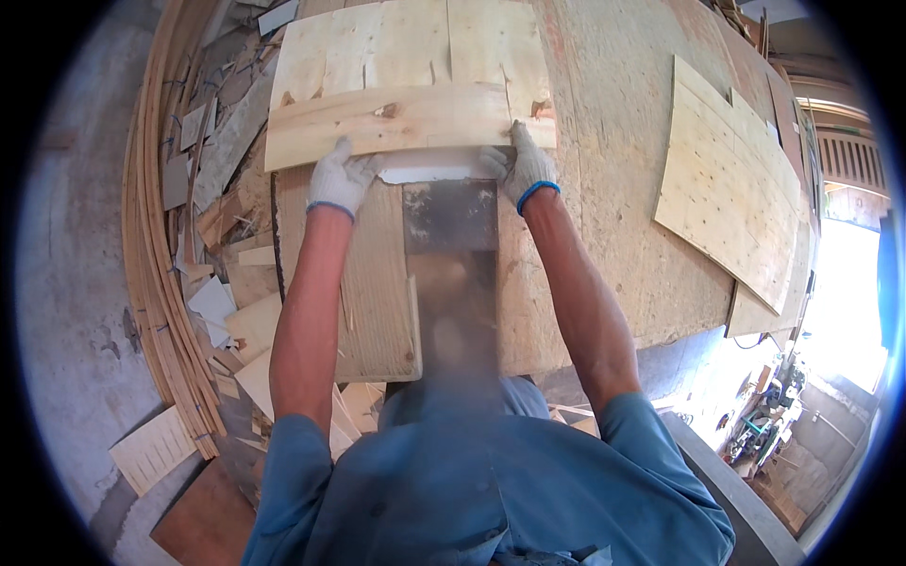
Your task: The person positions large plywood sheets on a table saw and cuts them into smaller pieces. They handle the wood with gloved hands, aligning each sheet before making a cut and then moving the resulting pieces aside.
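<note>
A broad wooden worktop (609, 255) is noted in front of the person, its surface scuffed and stained. To its left, a long bundle of thin wooden strips (151, 255) is noted, with scrap pieces (212, 302) strewn between. At the far side of the worktop, a pale wooden panel (387, 47) is seen; at the right, a speckled plywood sheet (731, 179) is laid at an angle. Across the panel's near end, a knotted plank (425, 113) is positioned. Nearer the person, a dark plate (451, 208) is set in the worktop, partly blurred. The plank's near edge is met by the gloved left hand (338, 179) and right hand (525, 172), both with fingers partly spread; whether it is gripped underneath cannot be told.
</note>
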Demonstrator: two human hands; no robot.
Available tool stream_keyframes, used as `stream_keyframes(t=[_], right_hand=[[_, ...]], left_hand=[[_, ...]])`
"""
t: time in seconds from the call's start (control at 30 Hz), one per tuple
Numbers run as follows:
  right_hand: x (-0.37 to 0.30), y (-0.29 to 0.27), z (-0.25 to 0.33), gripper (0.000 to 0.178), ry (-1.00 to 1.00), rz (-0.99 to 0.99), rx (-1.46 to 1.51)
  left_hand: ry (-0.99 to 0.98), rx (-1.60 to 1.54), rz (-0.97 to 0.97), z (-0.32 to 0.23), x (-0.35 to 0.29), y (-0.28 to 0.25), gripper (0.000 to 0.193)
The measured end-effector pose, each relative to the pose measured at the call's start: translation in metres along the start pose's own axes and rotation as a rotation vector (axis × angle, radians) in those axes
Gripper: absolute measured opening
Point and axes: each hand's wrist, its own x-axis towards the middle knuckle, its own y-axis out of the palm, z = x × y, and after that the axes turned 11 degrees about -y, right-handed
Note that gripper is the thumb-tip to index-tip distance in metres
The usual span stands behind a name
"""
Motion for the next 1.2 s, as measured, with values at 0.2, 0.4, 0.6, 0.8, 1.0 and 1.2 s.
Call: stream_keyframes(t=[0.2,0.4,0.6,0.8,1.0,1.2], right_hand=[[0.06,-0.044,-0.021,0.033,-0.465,0.172,-0.475],[0.016,0.033,0.017,0.032,0.013,-0.097,0.085],[0.033,0.035,0.019,0.032,-0.03,-0.081,0.082],[0.047,0.036,0.021,0.034,-0.016,-0.082,0.061],[0.064,0.036,0.017,0.036,-0.022,-0.105,0.076],[0.104,0.003,0.009,0.035,-0.266,0.173,-0.334]], left_hand=[[-0.029,0.005,0.035,-0.008,0.024,0.018,0.039],[-0.034,-0.048,-0.024,-0.021,0.042,0.01,0.039],[-0.03,-0.069,0.041,-0.025,0.057,0.016,0.04],[-0.021,-0.075,-0.009,-0.029,0.057,0.03,0.043],[-0.03,-0.095,-0.018,-0.033,0.061,0.034,0.041],[-0.037,-0.083,-0.006,-0.035,0.078,0.044,0.041]])
